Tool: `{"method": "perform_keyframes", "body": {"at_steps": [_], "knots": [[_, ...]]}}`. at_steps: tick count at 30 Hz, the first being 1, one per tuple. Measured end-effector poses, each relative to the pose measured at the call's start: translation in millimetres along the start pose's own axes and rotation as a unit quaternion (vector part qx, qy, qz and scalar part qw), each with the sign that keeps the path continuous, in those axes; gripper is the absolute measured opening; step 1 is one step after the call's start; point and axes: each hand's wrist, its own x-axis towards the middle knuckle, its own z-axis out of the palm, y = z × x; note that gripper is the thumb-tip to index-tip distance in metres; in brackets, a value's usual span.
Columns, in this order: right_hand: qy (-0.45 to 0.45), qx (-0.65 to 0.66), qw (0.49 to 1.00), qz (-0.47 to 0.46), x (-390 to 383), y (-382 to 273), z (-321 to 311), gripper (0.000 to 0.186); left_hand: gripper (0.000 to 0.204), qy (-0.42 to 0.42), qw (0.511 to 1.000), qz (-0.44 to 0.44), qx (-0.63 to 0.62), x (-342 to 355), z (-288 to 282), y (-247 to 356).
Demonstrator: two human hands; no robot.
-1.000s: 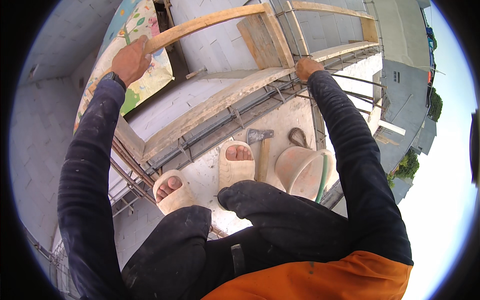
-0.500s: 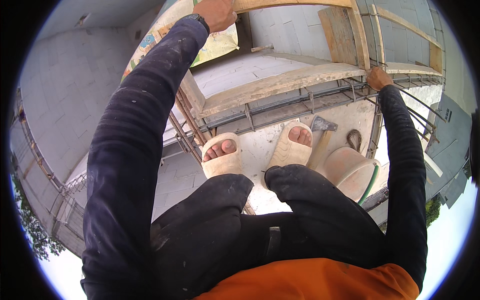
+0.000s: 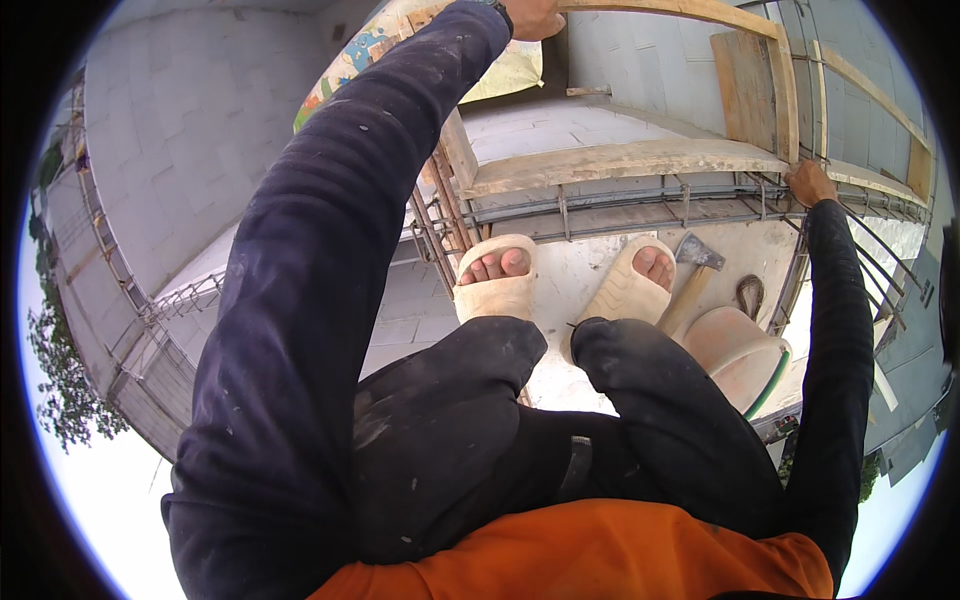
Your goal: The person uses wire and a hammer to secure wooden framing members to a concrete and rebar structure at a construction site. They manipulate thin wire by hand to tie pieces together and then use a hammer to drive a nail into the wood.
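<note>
A timber frame of pale boards [image 3: 640, 163] stands in front of me, above a cage of steel reinforcing bars [image 3: 600, 200]. At the top of the picture my left hand [image 3: 535, 18] is closed at the left end of the frame's upper bar; its far edge is cut off. My right hand [image 3: 812, 183] grips the frame's lower right corner, where an upright [image 3: 785, 95] meets the lower board, close beside the rebar. A printed sheet [image 3: 510, 82] hangs by my left forearm.
My sandalled feet stand on a pale, dusty board [image 3: 585, 265]. Right of them lie a hatchet [image 3: 697, 254] with a wooden handle, a coil of wire [image 3: 749, 294] and a tilted pinkish bucket [image 3: 725, 345] with a green rim. Grey block walls [image 3: 200, 130] rise around.
The whole view has swung, so the frame, feet and tools sit further right in the picture. Both hands keep their places on the frame.
</note>
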Motion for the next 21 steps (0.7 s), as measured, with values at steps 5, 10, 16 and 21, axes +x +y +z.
{"method": "perform_keyframes", "body": {"at_steps": [5,10,16,21], "knots": [[0.005,-0.021,0.999,0.023,-19,-13,-12,0.052,0.042,0.024,0.999,0.019,-0.04,-14,-27,6],[0.03,-0.045,0.998,0.033,-31,-24,-32,0.051,0.041,0.202,0.973,0.107,-0.018,-77,-95,11],[0.175,0.06,0.972,-0.147,-64,-102,-27,0.056,0.031,0.285,0.943,-0.085,-0.147,-208,-102,13],[0.081,0.12,0.932,-0.333,-99,-208,-26,0.063,0.028,0.418,0.777,-0.352,-0.314,-307,-28,17]]}}
